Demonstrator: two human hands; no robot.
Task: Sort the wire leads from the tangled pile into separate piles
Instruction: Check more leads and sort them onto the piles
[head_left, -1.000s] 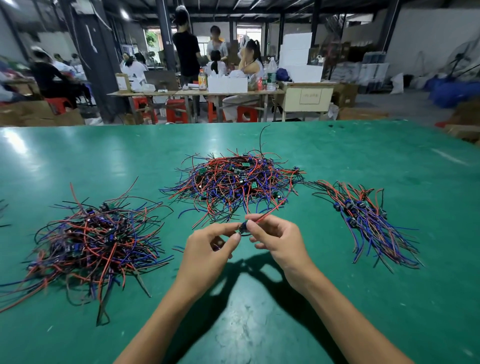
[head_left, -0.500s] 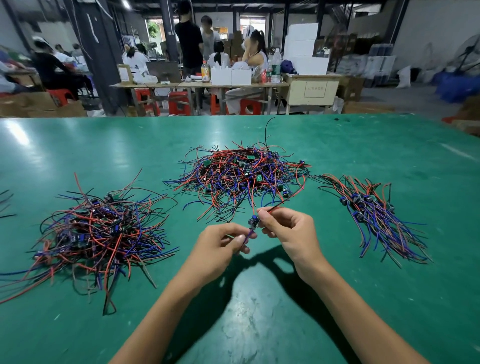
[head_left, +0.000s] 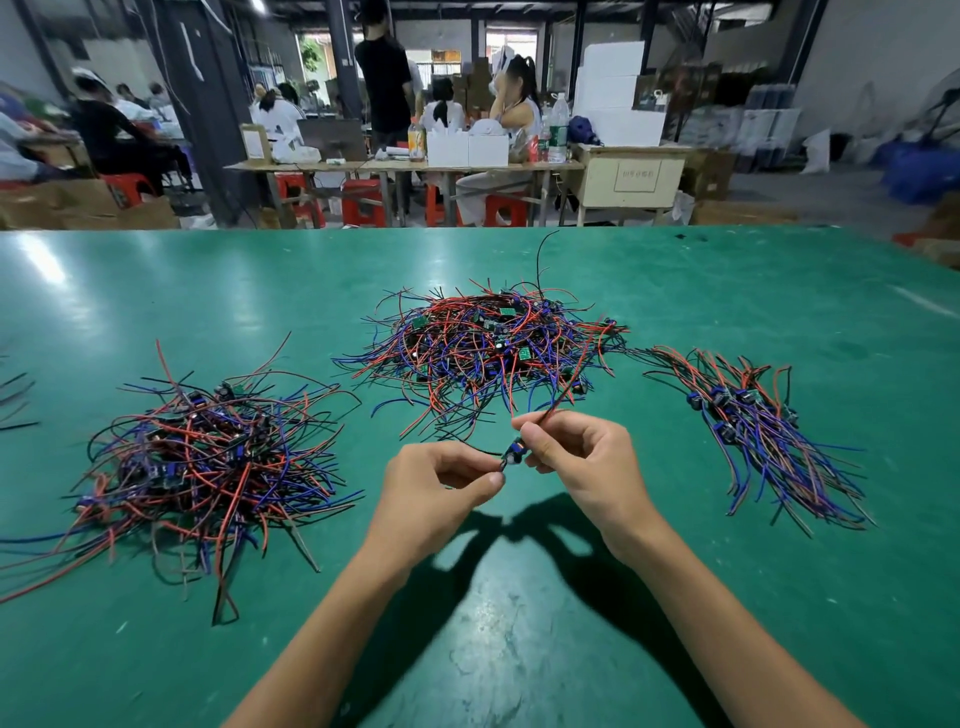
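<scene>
A tangled pile (head_left: 488, 348) of red, blue and black wire leads with small green boards lies at the middle of the green table (head_left: 519, 649). A loose messy pile (head_left: 197, 457) lies to the left. A combed, aligned pile (head_left: 763, 431) lies to the right. Between my hands hangs one wire lead (head_left: 514, 451) with a small blue part. My left hand (head_left: 441, 493) pinches its lower end. My right hand (head_left: 582, 462) pinches its red wire, which runs up toward the middle pile.
A few stray black wires (head_left: 15, 400) lie at the far left edge. Beyond the table's far edge people sit and stand at a long bench (head_left: 405, 166) with red stools, boxes and bottles.
The lead has come a little nearer to me, away from the middle pile. My hands have drawn slightly apart, with the small blue part now showing between them.
</scene>
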